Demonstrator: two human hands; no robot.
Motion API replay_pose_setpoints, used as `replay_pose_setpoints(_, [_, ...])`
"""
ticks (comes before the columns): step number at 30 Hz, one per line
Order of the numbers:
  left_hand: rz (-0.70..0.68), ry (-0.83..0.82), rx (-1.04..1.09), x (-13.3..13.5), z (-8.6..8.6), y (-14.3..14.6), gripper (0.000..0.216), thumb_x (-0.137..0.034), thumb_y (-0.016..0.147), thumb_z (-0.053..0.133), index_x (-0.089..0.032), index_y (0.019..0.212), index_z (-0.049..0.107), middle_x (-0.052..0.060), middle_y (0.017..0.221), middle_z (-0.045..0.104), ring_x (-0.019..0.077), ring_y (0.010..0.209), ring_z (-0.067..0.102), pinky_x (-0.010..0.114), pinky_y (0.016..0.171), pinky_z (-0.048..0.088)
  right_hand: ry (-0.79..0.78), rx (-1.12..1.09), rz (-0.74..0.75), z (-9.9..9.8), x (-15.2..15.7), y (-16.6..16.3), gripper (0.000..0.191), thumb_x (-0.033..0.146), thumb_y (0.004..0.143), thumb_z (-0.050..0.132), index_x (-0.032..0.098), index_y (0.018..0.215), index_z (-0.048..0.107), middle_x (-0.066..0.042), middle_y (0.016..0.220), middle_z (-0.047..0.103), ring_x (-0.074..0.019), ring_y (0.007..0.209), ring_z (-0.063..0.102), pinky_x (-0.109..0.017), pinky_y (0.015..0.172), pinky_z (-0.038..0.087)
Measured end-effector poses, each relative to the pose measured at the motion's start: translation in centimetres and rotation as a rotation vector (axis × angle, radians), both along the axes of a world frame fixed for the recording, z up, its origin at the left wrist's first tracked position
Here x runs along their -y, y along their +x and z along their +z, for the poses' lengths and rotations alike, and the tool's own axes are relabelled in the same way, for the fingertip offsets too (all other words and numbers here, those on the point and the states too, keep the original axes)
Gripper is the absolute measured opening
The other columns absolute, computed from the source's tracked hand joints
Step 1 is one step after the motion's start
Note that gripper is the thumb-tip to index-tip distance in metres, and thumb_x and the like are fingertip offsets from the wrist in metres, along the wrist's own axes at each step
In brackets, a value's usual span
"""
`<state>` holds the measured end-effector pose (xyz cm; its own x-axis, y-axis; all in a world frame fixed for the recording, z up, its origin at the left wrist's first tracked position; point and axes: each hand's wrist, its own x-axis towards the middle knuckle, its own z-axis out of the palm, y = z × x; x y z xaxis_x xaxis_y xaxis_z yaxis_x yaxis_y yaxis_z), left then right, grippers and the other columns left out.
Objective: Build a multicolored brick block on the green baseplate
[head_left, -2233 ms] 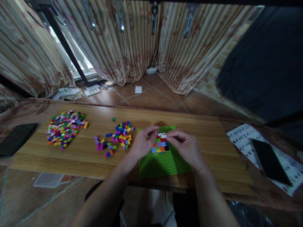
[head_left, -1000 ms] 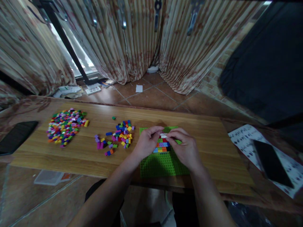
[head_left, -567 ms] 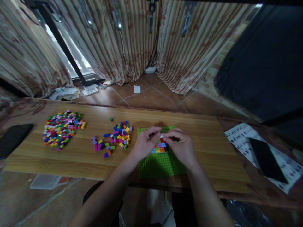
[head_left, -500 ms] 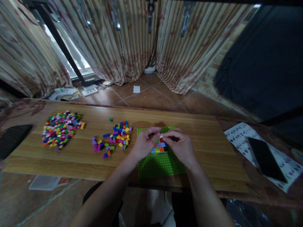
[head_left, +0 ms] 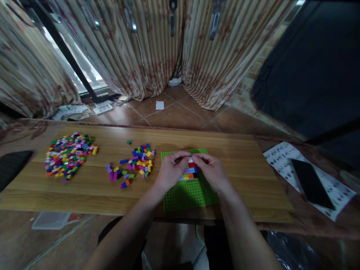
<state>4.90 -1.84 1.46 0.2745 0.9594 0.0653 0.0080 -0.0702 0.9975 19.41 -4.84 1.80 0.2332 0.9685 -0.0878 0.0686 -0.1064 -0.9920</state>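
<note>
My left hand (head_left: 171, 170) and my right hand (head_left: 211, 170) meet over a green studded baseplate (head_left: 182, 197). Their fingers are pinched, with the fingertips at a small white toy brick (head_left: 190, 160) between them. Just in front of it is a red brick (head_left: 191, 165). Nearer to me, rows of blue, lilac, orange and yellow bricks (head_left: 189, 175) stand joined on the plate. My fingers partly hide the white brick and the far part of the build.
Left of the plate lie loose bricks (head_left: 142, 161) and a larger mixed brick pile (head_left: 69, 153) on the wooden board (head_left: 92, 198). A lone green brick (head_left: 128, 142) sits further back. To the right, a black phone-like slab (head_left: 312, 183) rests on a printed sheet (head_left: 284, 155).
The white brick has come down to beside the red brick, with both hands still pinching at it. The whole view has shifted slightly.
</note>
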Motion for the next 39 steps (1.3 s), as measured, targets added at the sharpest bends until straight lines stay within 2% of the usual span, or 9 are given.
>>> replay_pose_setpoints(6, [0.035, -0.077, 0.065, 0.1, 0.4, 0.4, 0.013, -0.023, 0.077, 0.065, -0.015, 0.081, 0.074, 0.001, 0.075, 0.073, 0.0121, 0.067, 0.063, 0.023, 0.067, 0.050, -0.027, -0.119, -0.035, -0.4, -0.2, -0.2, 0.028, 0.046, 0.064, 0.077, 0.020, 0.075, 0.075, -0.001, 0.071, 0.072, -0.0151, 0.066, 0.061, -0.030, 0.069, 0.047])
replay_pose_setpoints(13, [0.057, -0.088, 0.097, 0.0, -0.3, 0.5, 0.011, -0.023, 0.075, 0.067, -0.016, 0.078, 0.075, 0.001, 0.074, 0.073, 0.0123, 0.067, 0.062, 0.023, 0.066, 0.048, -0.018, -0.170, -0.074, -0.6, -0.2, -0.6, 0.025, 0.043, 0.060, 0.080, 0.021, 0.071, 0.075, 0.000, 0.068, 0.071, -0.0146, 0.064, 0.060, -0.029, 0.066, 0.046])
replay_pose_setpoints(18, [0.105, -0.166, 0.210, 0.0, -0.2, 0.1, 0.020, -0.033, 0.077, 0.068, -0.015, 0.082, 0.074, 0.003, 0.082, 0.074, 0.0141, 0.075, 0.065, 0.025, 0.074, 0.050, -0.080, -0.234, -0.039, -0.3, 0.1, 0.0, 0.037, 0.054, 0.063, 0.077, 0.020, 0.076, 0.075, -0.001, 0.070, 0.070, -0.0127, 0.059, 0.055, -0.026, 0.056, 0.043])
replay_pose_setpoints(22, [0.226, -0.237, 0.335, -0.3, 0.2, -0.4, 0.026, -0.039, 0.077, 0.068, -0.015, 0.085, 0.074, 0.007, 0.089, 0.074, 0.0173, 0.085, 0.067, 0.030, 0.085, 0.051, -0.019, -0.118, -0.083, 0.4, 0.4, 1.0, 0.040, 0.057, 0.070, 0.071, 0.022, 0.087, 0.076, -0.005, 0.089, 0.073, -0.0134, 0.065, 0.057, -0.026, 0.058, 0.045])
replay_pose_setpoints(26, [0.264, -0.230, 0.358, -0.7, 0.3, -0.7, 0.028, -0.041, 0.077, 0.069, -0.014, 0.083, 0.073, 0.008, 0.088, 0.074, 0.0178, 0.086, 0.067, 0.031, 0.088, 0.050, 0.052, 0.047, 0.078, 0.5, 0.6, 1.2, 0.038, 0.048, 0.073, 0.073, 0.026, 0.103, 0.073, -0.005, 0.102, 0.073, -0.0184, 0.084, 0.064, -0.032, 0.074, 0.050])
replay_pose_setpoints(30, [0.281, -0.228, 0.343, -1.0, 0.2, -0.8, 0.024, -0.038, 0.077, 0.068, -0.014, 0.080, 0.072, 0.006, 0.084, 0.073, 0.0165, 0.083, 0.067, 0.030, 0.086, 0.050, 0.023, 0.198, 0.190, -0.4, 0.5, 0.5, 0.034, 0.043, 0.078, 0.068, 0.024, 0.106, 0.072, -0.004, 0.099, 0.074, -0.0197, 0.084, 0.066, -0.036, 0.081, 0.050])
replay_pose_setpoints(35, [0.260, -0.161, 0.248, -1.4, 0.3, -1.7, 0.019, -0.032, 0.079, 0.064, -0.015, 0.077, 0.071, 0.003, 0.078, 0.071, 0.0138, 0.077, 0.063, 0.026, 0.078, 0.049, 0.022, 0.209, 0.158, -0.9, 0.3, 0.5, 0.033, 0.044, 0.077, 0.068, 0.021, 0.101, 0.072, -0.005, 0.100, 0.074, -0.0210, 0.085, 0.067, -0.037, 0.081, 0.051])
replay_pose_setpoints(39, [0.306, -0.024, 0.135, -2.6, 1.1, -4.4, 0.018, -0.031, 0.078, 0.063, -0.014, 0.079, 0.071, 0.002, 0.077, 0.070, 0.0123, 0.074, 0.061, 0.024, 0.074, 0.047, 0.004, 0.234, 0.083, -0.7, 0.4, 1.5, 0.036, 0.047, 0.074, 0.070, 0.022, 0.100, 0.073, -0.006, 0.100, 0.075, -0.0221, 0.084, 0.067, -0.038, 0.079, 0.052])
